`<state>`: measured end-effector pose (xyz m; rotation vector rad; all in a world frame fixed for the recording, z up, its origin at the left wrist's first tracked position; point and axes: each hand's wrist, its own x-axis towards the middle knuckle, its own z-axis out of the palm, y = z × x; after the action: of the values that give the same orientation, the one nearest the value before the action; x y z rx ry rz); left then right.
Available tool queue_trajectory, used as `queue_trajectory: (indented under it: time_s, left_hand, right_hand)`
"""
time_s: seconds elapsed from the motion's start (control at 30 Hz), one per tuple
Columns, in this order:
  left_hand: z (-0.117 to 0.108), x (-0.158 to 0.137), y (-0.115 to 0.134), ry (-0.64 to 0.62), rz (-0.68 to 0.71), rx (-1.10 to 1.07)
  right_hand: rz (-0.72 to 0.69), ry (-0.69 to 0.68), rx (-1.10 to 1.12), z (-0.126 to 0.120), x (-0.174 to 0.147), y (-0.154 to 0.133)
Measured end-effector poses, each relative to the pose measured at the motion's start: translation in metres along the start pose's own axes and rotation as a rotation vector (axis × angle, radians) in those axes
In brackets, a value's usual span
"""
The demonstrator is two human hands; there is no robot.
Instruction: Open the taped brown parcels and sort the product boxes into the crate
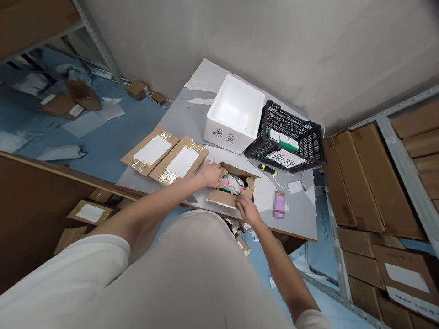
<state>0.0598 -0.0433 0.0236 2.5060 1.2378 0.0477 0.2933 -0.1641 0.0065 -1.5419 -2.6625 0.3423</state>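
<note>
A small cardboard box [222, 197] lies with its flaps opened near the front edge of the table. Inside it is a pink, white and green packaged item [233, 184] with a dark end; its kind is not clear. At the box's left end, my left hand [210, 174] has its fingers curled over the cardboard. My right hand [247, 210] grips the near flap by its edge, thumb and fingers closed on it. Just left of my left hand are two taped cardboard parcels [163, 165] with white labels.
A white foam box [222, 132] and a black plastic crate [255, 148] with small boxes inside stand behind. A black-and-yellow utility knife [268, 169] and a blurred pink item [279, 204] lie to the right. Shelves of cartons [373, 178] flank the table's right side.
</note>
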Motion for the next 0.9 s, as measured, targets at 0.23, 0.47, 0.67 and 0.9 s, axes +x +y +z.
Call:
queue_trajectory:
  time_s: [0.23, 0.47, 0.67, 0.9]
  left_hand:
    - [0.014, 0.024, 0.048, -0.165, 0.179, 0.123]
    - [0.021, -0.012, 0.005, -0.003, -0.118, 0.213]
    - [0.045, -0.026, 0.004, 0.017, -0.216, 0.094]
    - [0.049, -0.025, 0.005, 0.035, -0.268, -0.051]
  right_hand:
    - [0.079, -0.294, -0.237, -0.043, 0.076, 0.02]
    - [0.246, -0.234, -0.276, -0.044, 0.006, 0.062]
    - [0.307, -0.176, -0.324, -0.041, -0.002, 0.056]
    - [-0.042, -0.216, -0.04, -0.035, 0.111, -0.013]
